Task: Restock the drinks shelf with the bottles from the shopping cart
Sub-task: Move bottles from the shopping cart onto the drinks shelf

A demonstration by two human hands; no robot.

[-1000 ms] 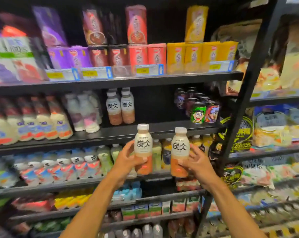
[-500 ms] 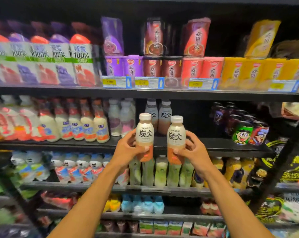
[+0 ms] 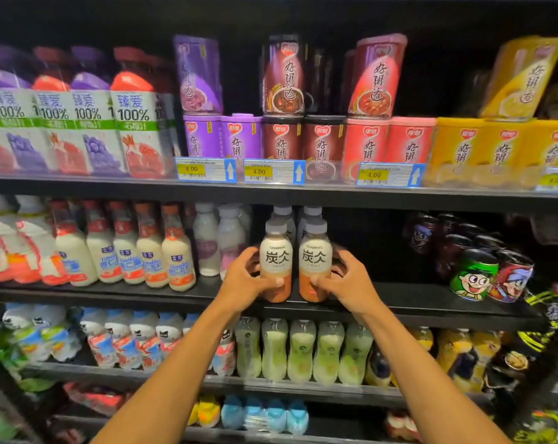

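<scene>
Two small bottles with white caps, white labels and brown drink stand side by side on the black second shelf [image 3: 399,299]. My left hand [image 3: 242,280] grips the left bottle [image 3: 276,257] low on its body. The right bottle [image 3: 315,256] is gripped the same way by my right hand [image 3: 351,282]. Both bottles are upright, their bases at the shelf's front part. Two more bottles of the same kind [image 3: 298,214] stand right behind them, mostly hidden.
White milky bottles [image 3: 216,241] stand just left of the pair, and orange-labelled bottles [image 3: 149,251] further left. Cartoon cans [image 3: 482,270] sit to the right, with a dark gap between. The shelf above carries price tags [image 3: 272,171] and porridge cups. Green bottles [image 3: 300,350] fill the shelf below.
Both hands have carried the bottles up and forward, from in front of the lower shelf onto the second shelf. The camera has moved closer and turned left.
</scene>
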